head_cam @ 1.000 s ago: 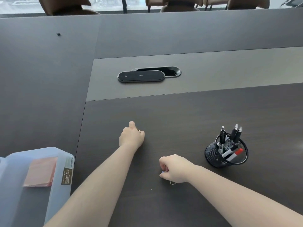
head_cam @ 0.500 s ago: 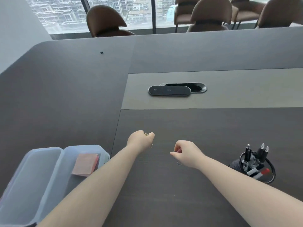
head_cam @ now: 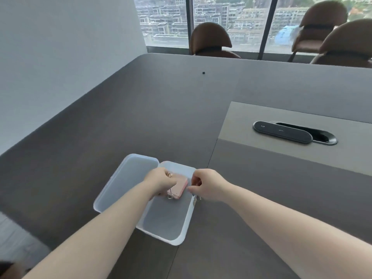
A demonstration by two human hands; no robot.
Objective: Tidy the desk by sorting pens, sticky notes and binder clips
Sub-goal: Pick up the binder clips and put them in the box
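Observation:
A translucent plastic box [head_cam: 182, 232] stands on the dark desk, with its lid [head_cam: 122, 184] lying just to its left. A pink pad of sticky notes [head_cam: 179, 187] lies in the far end of the box. My left hand [head_cam: 159, 181] hovers over the pad, closed on a binder clip whose wire loops [head_cam: 170, 196] stick out below the fingers. My right hand [head_cam: 206, 185] is over the box's right rim, pinching another binder clip; only its wire loop [head_cam: 198, 198] shows. No pens are in view.
A black cable hatch [head_cam: 281, 132] sits in the grey centre strip [head_cam: 251, 117] at the right. A tiny black item [head_cam: 203, 72] lies far out on the desk. Brown chairs [head_cam: 210, 40] stand beyond the far edge, and a white wall runs along the left.
Both hands have moved left from the middle of the desk to above the box, still closed on their clips. The view turned left and the pen cup dropped out of sight.

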